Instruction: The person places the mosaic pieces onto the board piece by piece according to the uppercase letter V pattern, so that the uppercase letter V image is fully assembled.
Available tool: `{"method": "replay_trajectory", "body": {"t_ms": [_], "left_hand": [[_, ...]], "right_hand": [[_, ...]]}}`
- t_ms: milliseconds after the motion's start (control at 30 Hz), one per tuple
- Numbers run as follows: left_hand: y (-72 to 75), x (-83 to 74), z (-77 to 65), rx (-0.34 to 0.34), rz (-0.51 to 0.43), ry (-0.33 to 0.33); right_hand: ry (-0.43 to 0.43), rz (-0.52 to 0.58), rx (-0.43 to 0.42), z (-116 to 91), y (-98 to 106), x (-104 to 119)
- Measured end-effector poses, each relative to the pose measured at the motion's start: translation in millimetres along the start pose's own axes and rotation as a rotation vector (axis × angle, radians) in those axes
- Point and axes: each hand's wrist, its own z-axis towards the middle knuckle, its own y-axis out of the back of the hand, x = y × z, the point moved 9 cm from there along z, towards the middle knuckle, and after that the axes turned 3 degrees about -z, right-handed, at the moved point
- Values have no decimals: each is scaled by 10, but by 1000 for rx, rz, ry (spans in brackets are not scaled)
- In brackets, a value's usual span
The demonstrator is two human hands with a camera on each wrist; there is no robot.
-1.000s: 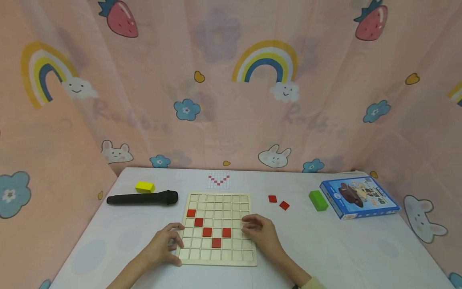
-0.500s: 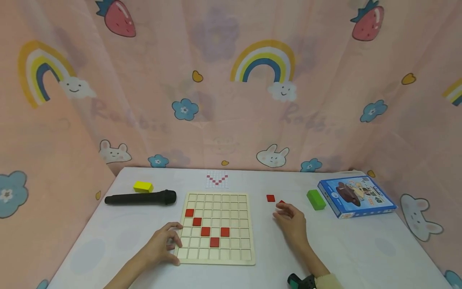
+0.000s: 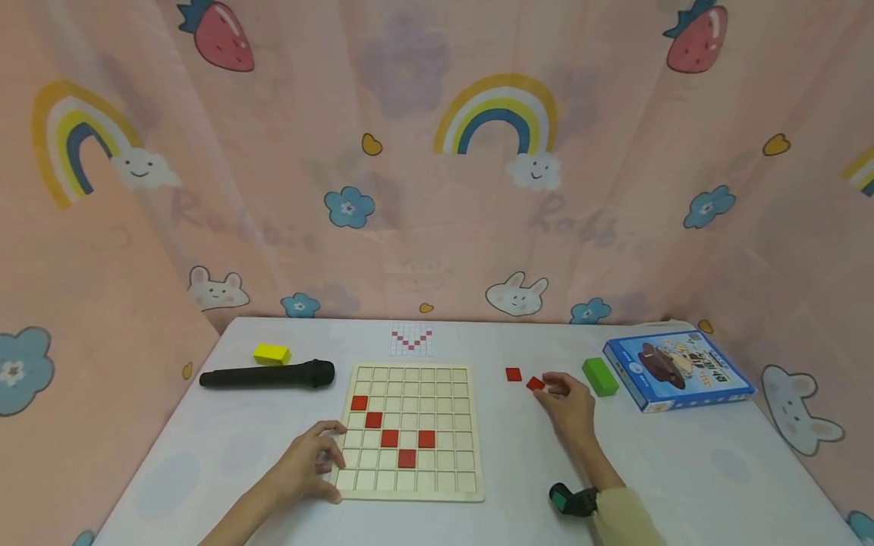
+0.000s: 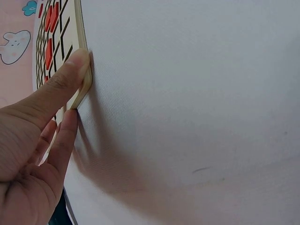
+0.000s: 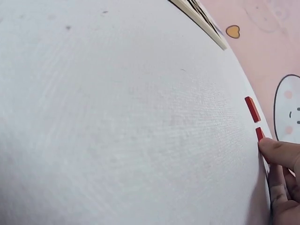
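Note:
A pale wooden grid board (image 3: 444, 485) lies on the table, with several red square tiles (image 3: 407, 458) set in its cells. My left hand (image 3: 306, 464) holds the board's near left corner. In the left wrist view, the thumb (image 4: 77, 63) lies on the board's edge and the other fingers bend around the corner. Right of the board, my right hand (image 3: 570, 406) pinches a loose red tile (image 3: 536, 384) at its edge between thumb and fingers. Just left of that tile, another red tile (image 3: 514, 374) lies flat on the table.
Behind the board lies a small pattern card (image 3: 412, 339) with a red V on a grid. A black microphone (image 3: 266, 374) and a yellow block (image 3: 271, 354) lie to the left. To the right are a green block (image 3: 600, 377) and a blue box (image 3: 679, 371).
My right hand has left the board's right edge and moved right to the loose red tile, which it now pinches. My left hand stays at the board's corner.

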Motion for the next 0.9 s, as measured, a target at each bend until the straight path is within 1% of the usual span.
{"method": "replay_trajectory", "body": {"t_ms": [200,400,567,900], "left_hand": [[-13,14,2,2,-1,9],[-7,19,7,-2,6,23],[-1,17,0,-6,9,22],[2,26,5,-4,-4,17]], "right_hand": [[31,-15,36,53,19,-23],[48,-14,72,32,56,-7],[39,-18,105,-17,53,0],[48,-13,162,-193,14,146]]}}
